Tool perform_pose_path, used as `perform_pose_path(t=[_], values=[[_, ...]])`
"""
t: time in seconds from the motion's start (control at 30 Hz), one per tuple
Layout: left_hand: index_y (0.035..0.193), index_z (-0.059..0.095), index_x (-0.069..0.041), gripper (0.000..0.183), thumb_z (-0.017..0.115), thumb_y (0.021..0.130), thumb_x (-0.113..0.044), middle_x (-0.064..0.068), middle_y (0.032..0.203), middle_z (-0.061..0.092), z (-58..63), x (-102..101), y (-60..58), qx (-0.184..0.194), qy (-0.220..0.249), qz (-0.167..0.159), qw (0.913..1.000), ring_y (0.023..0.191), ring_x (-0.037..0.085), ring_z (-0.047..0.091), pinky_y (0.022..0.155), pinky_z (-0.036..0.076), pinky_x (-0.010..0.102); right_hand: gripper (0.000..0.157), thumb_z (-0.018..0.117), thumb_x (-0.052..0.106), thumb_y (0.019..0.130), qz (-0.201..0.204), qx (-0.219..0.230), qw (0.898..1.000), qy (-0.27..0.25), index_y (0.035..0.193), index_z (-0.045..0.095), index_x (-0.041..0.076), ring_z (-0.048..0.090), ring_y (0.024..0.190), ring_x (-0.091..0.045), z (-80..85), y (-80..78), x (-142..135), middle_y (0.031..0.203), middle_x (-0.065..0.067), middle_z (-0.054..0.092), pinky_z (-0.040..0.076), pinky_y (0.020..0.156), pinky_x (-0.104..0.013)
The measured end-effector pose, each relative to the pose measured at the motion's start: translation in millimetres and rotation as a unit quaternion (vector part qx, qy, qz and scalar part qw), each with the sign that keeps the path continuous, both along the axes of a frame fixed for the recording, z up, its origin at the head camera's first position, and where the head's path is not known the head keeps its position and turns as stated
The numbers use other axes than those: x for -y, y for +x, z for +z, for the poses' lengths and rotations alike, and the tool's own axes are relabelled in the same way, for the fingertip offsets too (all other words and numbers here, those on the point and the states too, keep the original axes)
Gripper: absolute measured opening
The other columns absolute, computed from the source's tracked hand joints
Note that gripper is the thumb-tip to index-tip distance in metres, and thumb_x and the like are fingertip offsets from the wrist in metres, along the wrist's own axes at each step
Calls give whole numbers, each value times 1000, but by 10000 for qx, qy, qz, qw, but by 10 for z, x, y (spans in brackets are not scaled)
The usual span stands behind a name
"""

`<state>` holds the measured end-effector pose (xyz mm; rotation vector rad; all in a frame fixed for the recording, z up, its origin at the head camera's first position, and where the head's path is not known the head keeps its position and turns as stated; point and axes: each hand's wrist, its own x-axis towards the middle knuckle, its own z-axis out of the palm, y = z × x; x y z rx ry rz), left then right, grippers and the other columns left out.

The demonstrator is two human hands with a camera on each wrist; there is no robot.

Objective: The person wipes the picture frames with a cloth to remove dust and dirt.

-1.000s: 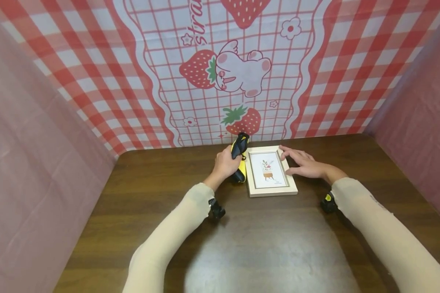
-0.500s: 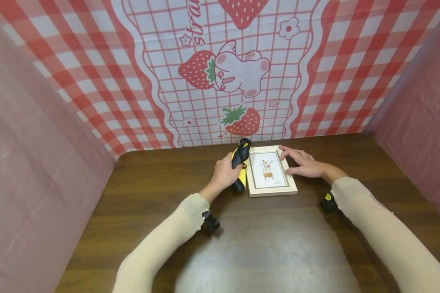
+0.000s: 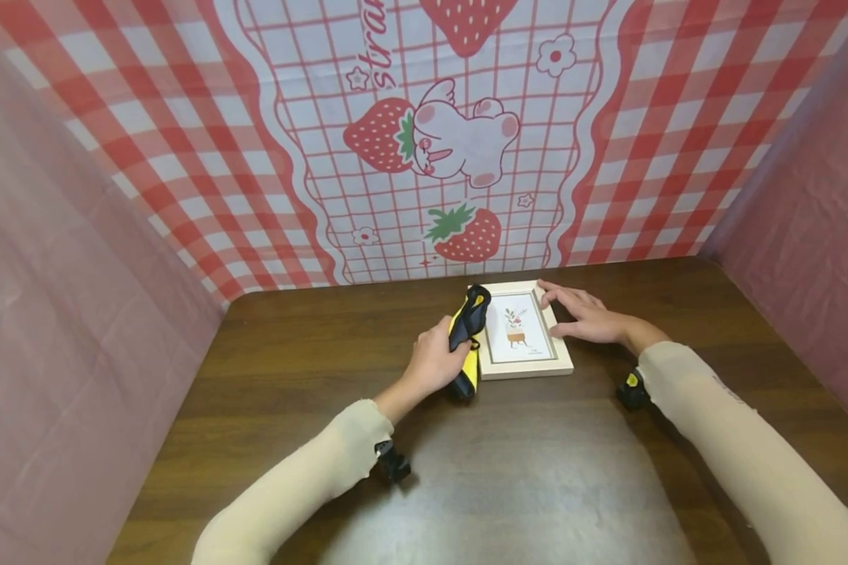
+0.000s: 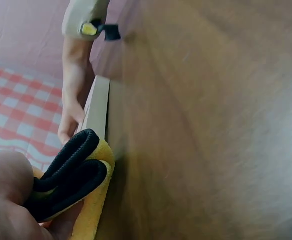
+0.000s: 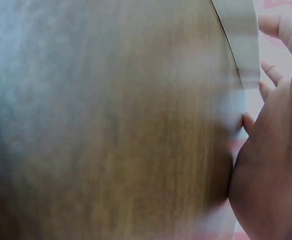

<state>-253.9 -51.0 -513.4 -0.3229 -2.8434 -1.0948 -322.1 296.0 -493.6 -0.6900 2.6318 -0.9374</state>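
A cream picture frame [image 3: 526, 369] lies face up near the table's back edge, showing a drawing of a potted plant. My left hand [image 3: 434, 357] grips a folded cloth [image 3: 469, 322], yellow with black parts, along the frame's left side. Up close in the left wrist view, the cloth [image 4: 93, 207] has fuzzy yellow fabric and thick black folds, pinched by the thumb and fingers. My right hand [image 3: 586, 315] rests on the frame's right side with its fingers spread. The right wrist view shows those fingertips touching the frame's edge [image 5: 241, 35].
The brown wooden table [image 3: 537, 486] runs up to a red-and-white checked strawberry backdrop [image 3: 452, 118]. Pink curtains [image 3: 99, 314] hang at both sides. A small black camera sits on each wrist, the left camera [image 3: 393, 461] just above the tabletop.
My left hand has moved the cloth toward me along the frame's left side, and the cloth's upper end now overlaps the frame's border. The right hand and the frame have stayed put.
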Motion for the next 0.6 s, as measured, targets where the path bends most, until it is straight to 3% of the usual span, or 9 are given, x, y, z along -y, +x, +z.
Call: perform_pose_path(t=[0.17, 0.2, 0.37, 0.6], values=[[128, 67, -10, 35, 76, 101, -31, 7, 107, 80, -4, 1, 176, -53, 15, -73, 10000, 91, 21, 74, 78, 63, 37, 38, 76, 28, 100, -12, 14, 10000, -17, 130, 52, 27, 15, 171, -53, 2, 0, -4, 192, -13, 11, 4, 129, -88], [128, 67, -12, 35, 76, 102, -33, 5, 107, 79, -78, 13, 150, 15, 113, -75, 9999, 90, 18, 73, 76, 62, 35, 38, 76, 29, 100, -12, 19, 10000, -16, 130, 52, 27, 15, 171, -53, 0, -2, -5, 193, -13, 11, 4, 129, -88], [130, 67, -13, 36, 78, 102, -34, 2, 108, 77, -129, 36, 244, 41, 157, -152, 9998, 91, 16, 72, 77, 62, 32, 38, 76, 30, 101, -7, 24, 10000, -4, 130, 52, 26, 15, 171, -52, -26, -17, -12, 193, -13, 11, 3, 129, -88], [126, 67, -12, 33, 77, 102, -32, 4, 106, 77, -91, 26, 265, -8, 92, -119, 9999, 91, 18, 71, 78, 62, 34, 38, 76, 34, 101, 7, 27, 10000, 9, 130, 52, 26, 15, 171, -52, -44, -40, -23, 193, -11, 11, 4, 129, -88]])
